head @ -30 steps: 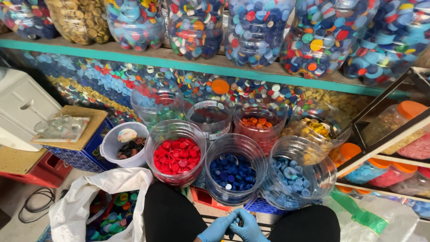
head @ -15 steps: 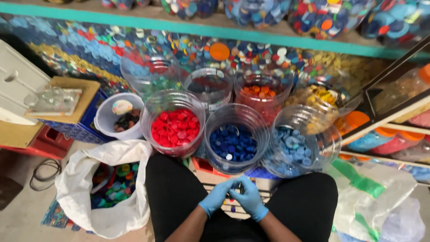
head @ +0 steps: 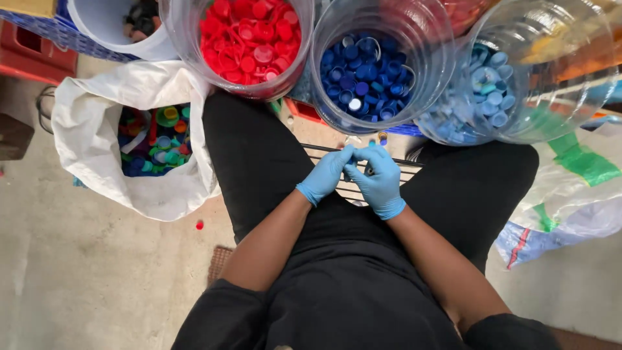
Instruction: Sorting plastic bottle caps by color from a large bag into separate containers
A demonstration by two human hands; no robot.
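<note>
far left: a white sack slumps open on the concrete floor, stuffed with mixed bottle caps in green, blue and red. One stray red cap sits on the floor just beside it.
top left: a white tub with dark bits inside, can't make out what.
red jar: a clear jar packed with red caps, right above the left knee.
left hand: the left hand in a blue glove, fingers curled and meeting the other hand's fingertips over the lap. There's maybe something tiny pinched between them, honestly can't tell.
right hand: the right hand, gloved too, fingers bent in against the left one. Closed-ish, but on what, no idea.
blue jar: a clear jar of dark blue caps straight ahead of the hands, closest of the lot.
handling: caps like these look light, stiff and a bit slick for gloves; I'd pinch one by the ribbed rim.
right: a tilted jar of pale blue caps, then a crumpled plastic bag with green stripes.
</note>
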